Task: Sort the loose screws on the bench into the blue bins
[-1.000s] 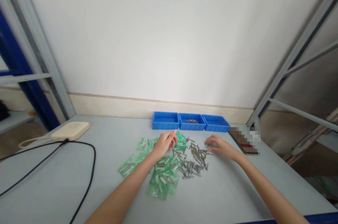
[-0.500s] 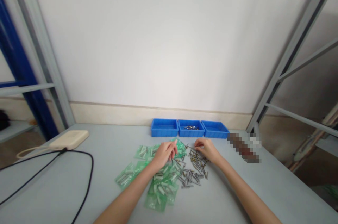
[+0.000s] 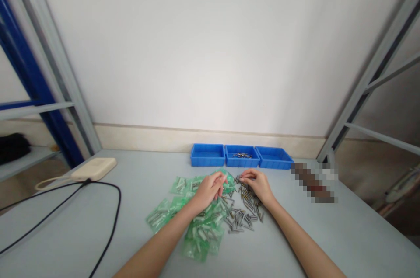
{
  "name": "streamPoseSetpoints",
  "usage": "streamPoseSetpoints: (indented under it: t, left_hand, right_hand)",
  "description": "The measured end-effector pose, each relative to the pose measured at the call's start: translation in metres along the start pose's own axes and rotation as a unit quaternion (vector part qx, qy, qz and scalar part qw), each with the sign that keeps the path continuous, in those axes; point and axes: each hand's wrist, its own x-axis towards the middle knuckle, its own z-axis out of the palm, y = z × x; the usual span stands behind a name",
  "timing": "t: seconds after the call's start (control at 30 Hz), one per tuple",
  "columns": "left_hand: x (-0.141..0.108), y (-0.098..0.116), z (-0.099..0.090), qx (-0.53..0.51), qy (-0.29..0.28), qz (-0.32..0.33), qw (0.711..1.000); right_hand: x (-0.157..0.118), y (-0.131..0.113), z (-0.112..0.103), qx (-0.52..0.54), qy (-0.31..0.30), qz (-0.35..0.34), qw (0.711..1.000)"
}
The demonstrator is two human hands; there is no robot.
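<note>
Several green plastic bags (image 3: 197, 236) with small pale and metal pieces inside lie in a heap on the grey table. Over the upper part of this heap is my left hand (image 3: 211, 188), its fingers curled together; what they hold, if anything, is hidden. My right hand (image 3: 257, 182) is at the top of a pile of loose screws (image 3: 251, 201), thumb and fingertips pinched on something small that I cannot make out. Greyer screws (image 3: 239, 219) lie nearer to me, right of the bags.
Behind the hands stand three blue trays; the middle tray (image 3: 242, 163) holds some screws, beside the left tray (image 3: 208, 161) and right tray (image 3: 275, 164). A cream box (image 3: 95, 168) and black cable (image 3: 118, 203) are at left. A blurred patch covers something at right.
The view has shifted slightly, so the trays and screws appear a little further right. My right hand's fingertips have moved slightly left relative to the screws, towards my left hand.
</note>
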Motion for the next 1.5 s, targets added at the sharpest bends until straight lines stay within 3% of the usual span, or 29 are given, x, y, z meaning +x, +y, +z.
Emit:
streamPoseSetpoints:
  t: [0.23, 0.4, 0.57, 0.83, 1.03, 1.2, 1.37, 1.5]
  left_hand:
    - [-0.002, 0.004, 0.002, 0.005, -0.008, -0.008, 1.0]
    - [0.0, 0.001, 0.002, 0.004, -0.016, -0.004, 1.0]
    - [-0.001, 0.003, 0.003, 0.012, 0.006, -0.002, 1.0]
    - [-0.007, 0.015, 0.004, 0.051, -0.012, 0.014, 0.999]
    - [-0.005, 0.017, 0.004, 0.036, 0.032, 0.008, 0.999]
    - [-0.006, 0.022, 0.003, 0.05, 0.056, 0.005, 0.997]
    - [-0.006, 0.023, 0.004, 0.057, 0.065, 0.005, 0.996]
    - [-0.005, 0.02, 0.005, 0.032, 0.052, -0.002, 0.998]
  right_hand:
    - [-0.008, -0.007, 0.003, -0.123, 0.001, -0.008, 0.992]
    - [-0.008, -0.007, 0.003, -0.105, -0.003, -0.005, 0.994]
    - [-0.013, -0.025, 0.0, -0.085, 0.029, -0.054, 0.995]
    - [-0.03, -0.054, 0.015, -0.049, -0.015, -0.085, 0.995]
    - [-0.032, -0.056, 0.02, -0.083, -0.02, -0.106, 0.991]
    - [-0.031, -0.057, 0.016, -0.145, -0.033, -0.078, 0.986]
    - [-0.03, -0.057, 0.017, -0.102, -0.076, -0.075, 0.989]
    - [-0.028, -0.053, 0.018, -0.084, -0.062, -0.08, 0.991]
